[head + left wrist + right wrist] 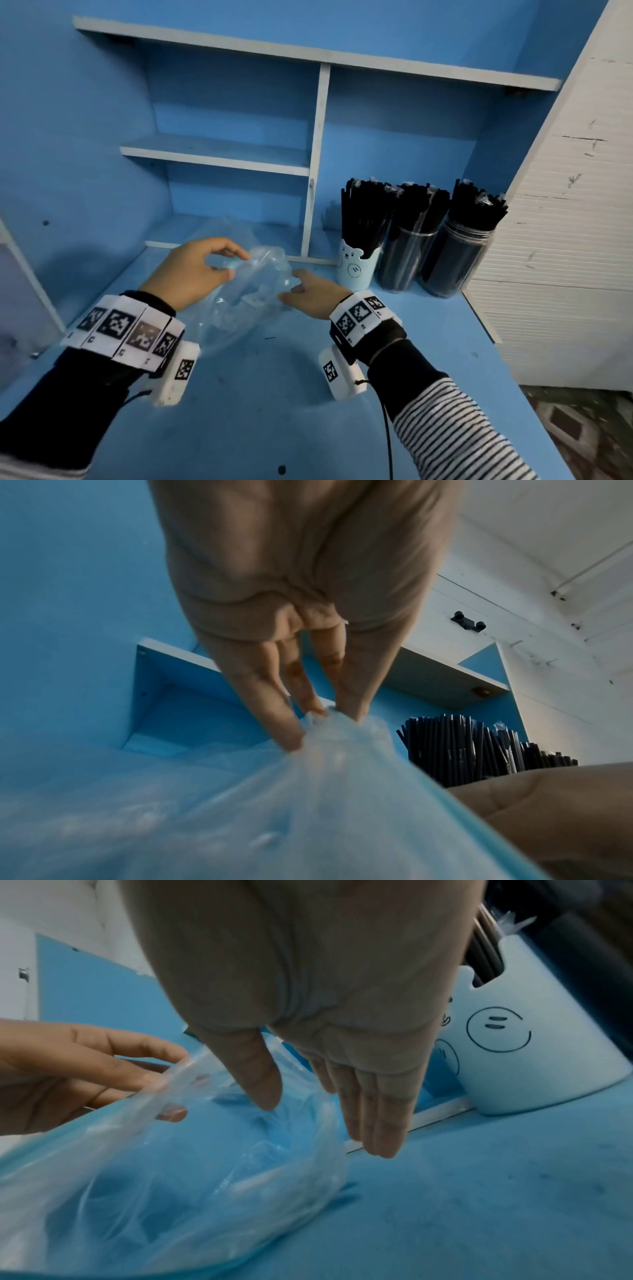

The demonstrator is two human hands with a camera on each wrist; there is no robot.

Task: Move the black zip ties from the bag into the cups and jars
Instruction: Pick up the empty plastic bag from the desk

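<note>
Head view, scuffed blue desk (pixel 428 342), blue shelving (pixel 318 157), white wall panel (pixel 575 205)

Both hands, left hand (pixel 191 274) and right hand (pixel 317 291), were bare. Each wrist wore a white band (pixel 125 330) of black-and-white square code tags over a black cuff, with a tagged white camera block (pixel 176 373) beneath. The right sleeve (pixel 455 431) was black-and-white striped, with a thin black cable (pixel 388 442) trailing from the wrist.
</note>
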